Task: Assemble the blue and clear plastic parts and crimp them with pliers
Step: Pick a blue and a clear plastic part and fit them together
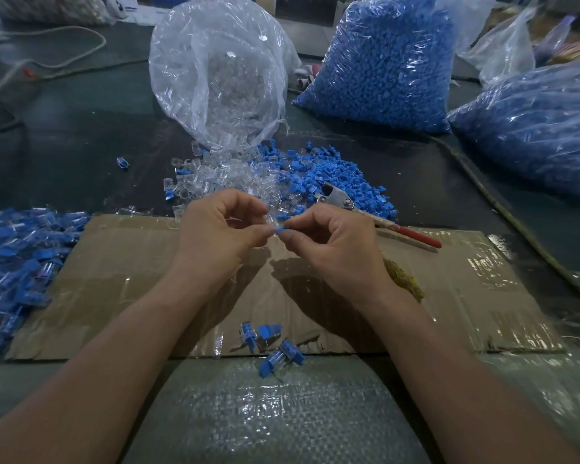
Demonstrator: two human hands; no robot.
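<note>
Above the cardboard (148, 262): my left hand (221, 229) pinches the clear part (270, 220), my right hand (329, 239) pinches the blue part (283, 230).
Fit: I'd align them squarely, then push home.
Pliers (375, 218): lying near, unused.

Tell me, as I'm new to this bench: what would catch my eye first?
Two hands meet at the centre: the left hand pinches a clear part, the right hand a blue part, above a cardboard sheet. Behind them, a clear bag spills its contents toward them, and bulging bags of blue parts stand at the back right. Red-handled pliers lie just right of the hands.
</note>
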